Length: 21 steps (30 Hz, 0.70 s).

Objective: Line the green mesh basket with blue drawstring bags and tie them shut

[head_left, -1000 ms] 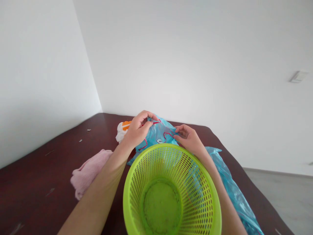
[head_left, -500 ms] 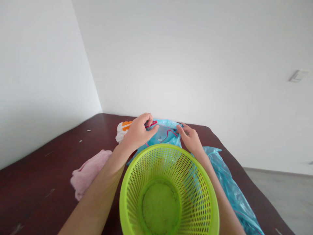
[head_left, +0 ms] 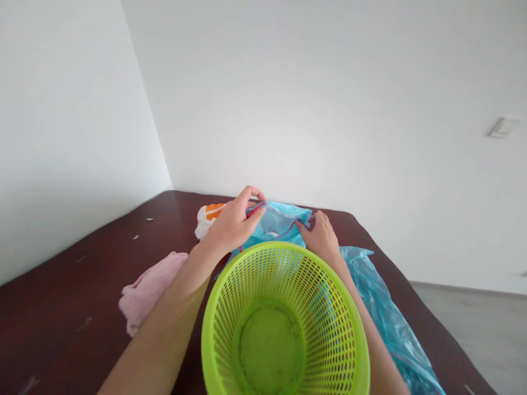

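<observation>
Red drawstring (head_left: pixel 257 209) lies drawn taut along the mouth of a blue plastic bag (head_left: pixel 278 222), which rests on the dark table (head_left: pixel 61 312) beyond a lime-green plastic basket (head_left: pixel 247 263); left hand (head_left: pixel 233 225) pinches the cord narrowly, right hand (head_left: pixel 323 238) narrowly grips the bag's edge, and a pink cloth (head_left: pixel 150 291) lies beside the left forearm

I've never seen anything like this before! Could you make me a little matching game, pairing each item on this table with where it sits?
Items:
A. Lime-green basket
B. Pink cloth
C. Blue plastic bag
D. White-and-orange bundle

Places:
1. Just beyond the left hand
2. Under both that hand and the right hand
3. Between the left forearm and right forearm
4. Left of that left forearm

Pairs: A-3, B-4, C-2, D-1
</observation>
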Available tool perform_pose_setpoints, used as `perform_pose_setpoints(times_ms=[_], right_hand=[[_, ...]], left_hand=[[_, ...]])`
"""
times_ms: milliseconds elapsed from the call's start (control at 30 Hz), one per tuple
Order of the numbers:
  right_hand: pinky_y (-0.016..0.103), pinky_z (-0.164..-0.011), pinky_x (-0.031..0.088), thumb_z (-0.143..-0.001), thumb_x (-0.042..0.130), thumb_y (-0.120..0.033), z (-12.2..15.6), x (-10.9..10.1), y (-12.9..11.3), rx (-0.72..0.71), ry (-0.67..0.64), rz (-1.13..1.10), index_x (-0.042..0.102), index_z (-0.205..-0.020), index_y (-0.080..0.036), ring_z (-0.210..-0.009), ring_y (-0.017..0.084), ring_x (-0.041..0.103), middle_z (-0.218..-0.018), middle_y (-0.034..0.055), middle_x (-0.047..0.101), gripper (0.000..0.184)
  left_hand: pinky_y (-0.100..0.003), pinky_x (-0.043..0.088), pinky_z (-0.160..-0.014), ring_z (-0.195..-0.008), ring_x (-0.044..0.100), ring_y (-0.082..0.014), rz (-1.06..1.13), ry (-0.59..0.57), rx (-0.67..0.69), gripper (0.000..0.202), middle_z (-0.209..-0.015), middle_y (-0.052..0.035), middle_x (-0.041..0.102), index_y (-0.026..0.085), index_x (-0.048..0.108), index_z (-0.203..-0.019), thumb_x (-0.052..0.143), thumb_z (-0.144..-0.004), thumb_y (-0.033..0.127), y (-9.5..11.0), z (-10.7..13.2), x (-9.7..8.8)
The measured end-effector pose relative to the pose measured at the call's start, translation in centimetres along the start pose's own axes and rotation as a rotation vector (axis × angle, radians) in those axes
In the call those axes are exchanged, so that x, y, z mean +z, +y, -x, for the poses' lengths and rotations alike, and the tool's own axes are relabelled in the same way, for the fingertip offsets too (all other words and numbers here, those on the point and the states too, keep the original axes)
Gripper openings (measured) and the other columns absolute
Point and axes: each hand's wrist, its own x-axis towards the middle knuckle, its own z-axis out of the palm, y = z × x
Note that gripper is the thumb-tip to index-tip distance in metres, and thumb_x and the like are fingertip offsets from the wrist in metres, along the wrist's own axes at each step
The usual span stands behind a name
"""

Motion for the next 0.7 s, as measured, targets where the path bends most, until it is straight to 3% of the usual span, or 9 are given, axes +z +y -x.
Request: perform_pose_setpoints(times_ms=[67, 167, 233, 300, 400, 500, 600, 700], right_hand=[[0.062, -0.124, 0.052, -0.086, 0.078, -0.038, -0.1, -0.3, -0.3, -0.076, -0.037, -0.094, 0.070, -0.116, -0.028, -0.132, 0.039, 0.068, -0.138, 0.0165, 0.069, 0.033], [0.055, -0.129, 0.051, -0.074, 0.068, -0.023, -0.2, -0.4, -1.3, -0.147, -0.198, -0.321, 0.073, -0.137, -0.029, -0.139, 0.034, 0.068, -0.146, 0.0121, 0.072, 0.063], [0.053, -0.123, 0.056, -0.071, 0.065, -0.024, 0.0, -0.2, -2.2, -0.106, -0.346, -0.509, 0.072, -0.141, -0.031, -0.138, 0.033, 0.070, -0.147, 0.0085, 0.075, 0.071], [0.051, -0.109, 0.062, -0.075, 0.064, -0.032, 0.3, -0.1, -3.1, -0.006, -0.473, -0.718, 0.071, -0.141, -0.031, -0.132, 0.034, 0.074, -0.150, 0.0083, 0.077, 0.067], [0.050, -0.100, 0.065, -0.090, 0.059, -0.055, 0.7, 0.0, -4.2, 0.121, -0.534, -0.891, 0.072, -0.134, -0.028, -0.125, 0.035, 0.077, -0.148, 0.0122, 0.078, 0.053], [0.048, -0.103, 0.063, -0.101, 0.058, -0.075, 0.8, 0.0, -4.6, 0.108, -0.507, -0.847, 0.074, -0.130, -0.029, -0.123, 0.033, 0.077, -0.139, 0.0116, 0.081, 0.057], [0.043, -0.099, 0.061, -0.088, 0.088, -0.067, 0.4, 0.6, -3.9, 0.002, -0.473, -0.716, 0.074, -0.115, -0.029, -0.109, 0.028, 0.076, -0.122, 0.0065, 0.082, 0.048], [0.038, -0.082, 0.056, -0.082, 0.090, -0.056, -0.1, 1.8, -2.3, -0.037, -0.413, -0.603, 0.058, -0.083, -0.028, -0.081, 0.021, 0.065, -0.085, -0.0007, 0.070, 0.042]], left_hand=[[-0.035, 0.043, -0.069, -0.071, 0.066, -0.0217, 0.002, 0.036, -0.033, 0.020, -0.087, 0.0005, 0.077, 0.030, 0.071, -0.129, 0.065, -0.116, 0.043, -0.1, -0.1, -0.1], [-0.035, 0.042, -0.069, -0.074, 0.065, -0.0220, 0.021, 0.062, -0.018, 0.033, -0.079, 0.0002, 0.070, 0.027, 0.070, -0.100, 0.057, -0.120, 0.049, -0.2, -0.4, -0.1], [-0.035, 0.041, -0.068, -0.072, 0.062, -0.0213, 0.040, 0.065, -0.017, 0.044, -0.074, 0.0006, 0.064, 0.026, 0.062, -0.085, 0.054, -0.121, 0.051, -0.2, -0.6, 0.0], [-0.035, 0.040, -0.067, -0.069, 0.059, -0.0209, 0.072, 0.070, -0.028, 0.047, -0.071, 0.0010, 0.061, 0.026, 0.058, -0.081, 0.056, -0.120, 0.052, -0.1, -0.7, 0.3], [-0.035, 0.040, -0.064, -0.066, 0.058, -0.0211, 0.131, 0.055, -0.062, 0.050, -0.069, 0.0009, 0.059, 0.026, 0.058, -0.080, 0.056, -0.119, 0.056, 0.0, -0.7, 0.6], [-0.035, 0.045, -0.064, -0.069, 0.063, -0.0228, 0.172, 0.023, -0.098, 0.055, -0.071, -0.0010, 0.065, 0.027, 0.062, -0.081, 0.054, -0.120, 0.064, 0.0, -0.6, 0.8], [-0.035, 0.050, -0.069, -0.076, 0.067, -0.0242, 0.174, 0.067, -0.101, 0.060, -0.076, -0.0032, 0.071, 0.027, 0.064, -0.079, 0.055, -0.118, 0.071, -0.1, -0.5, 0.9], [-0.034, 0.051, -0.066, -0.072, 0.068, -0.0228, 0.240, 0.109, -0.106, 0.062, -0.072, -0.0028, 0.070, 0.026, 0.064, -0.077, 0.060, -0.116, 0.074, -0.4, -0.6, 1.0]])
